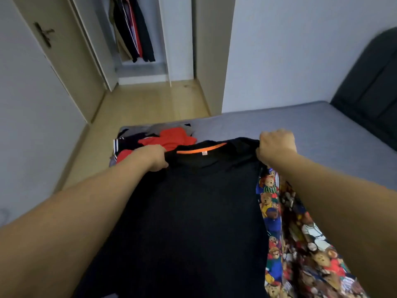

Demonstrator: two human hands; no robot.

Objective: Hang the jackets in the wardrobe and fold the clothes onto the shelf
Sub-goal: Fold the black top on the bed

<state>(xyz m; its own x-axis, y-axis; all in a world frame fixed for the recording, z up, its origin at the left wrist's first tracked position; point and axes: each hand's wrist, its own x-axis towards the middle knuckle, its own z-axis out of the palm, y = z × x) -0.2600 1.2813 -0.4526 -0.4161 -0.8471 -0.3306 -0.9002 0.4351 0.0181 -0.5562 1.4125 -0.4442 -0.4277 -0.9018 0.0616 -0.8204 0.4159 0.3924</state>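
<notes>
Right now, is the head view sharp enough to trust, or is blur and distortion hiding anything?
Head view: soft motion blur throughout, worst on right hand and headboard; wide-angle bends the walls; dim light leaves the black shirt featureless.

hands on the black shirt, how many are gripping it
2. The left hand grips the black t-shirt with the orange collar lining at its left shoulder; the right hand grips its right shoulder.

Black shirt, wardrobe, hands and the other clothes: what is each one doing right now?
Black shirt: spread out, held at both shoulders.
Left hand: gripping the shirt.
Right hand: gripping the shirt.
Wardrobe: open, jackets hanging.
Clothes pile: unfolded.
Bear-print garment: lying beside the shirt.
</notes>
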